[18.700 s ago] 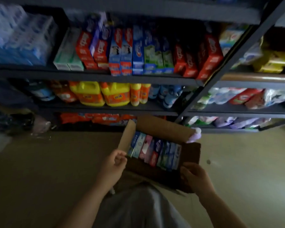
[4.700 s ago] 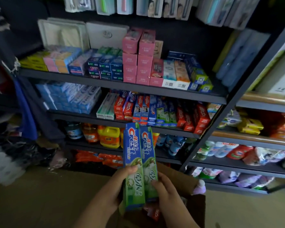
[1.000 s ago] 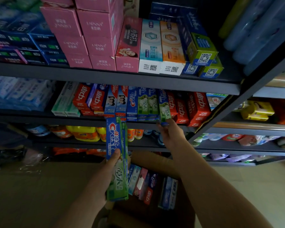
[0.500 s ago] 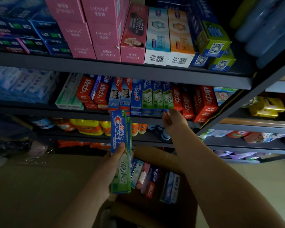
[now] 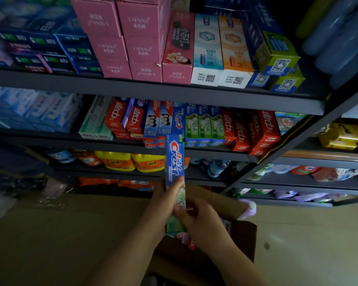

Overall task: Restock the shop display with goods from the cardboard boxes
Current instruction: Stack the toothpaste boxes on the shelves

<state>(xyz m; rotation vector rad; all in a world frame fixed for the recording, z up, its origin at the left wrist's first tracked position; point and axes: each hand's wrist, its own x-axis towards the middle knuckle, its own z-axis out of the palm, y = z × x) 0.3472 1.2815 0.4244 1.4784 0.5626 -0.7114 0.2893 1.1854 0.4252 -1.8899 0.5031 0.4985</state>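
Both hands pinch the long blue-and-green Crest toothpaste carton [image 5: 175, 172], held upright: the left hand [image 5: 164, 198] curls round its left edge, the right hand [image 5: 196, 215] grips lower down. It hangs above the open brown cardboard box [image 5: 244, 236], just below the matching row of green-and-blue toothpaste cartons [image 5: 204, 125] on the dark metal shelf [image 5: 215, 150]. To shelve it well I'd keep it vertical and slide it in beside those; red toothpaste cartons [image 5: 254, 131] crowd the right, and the shelf above leaves little headroom
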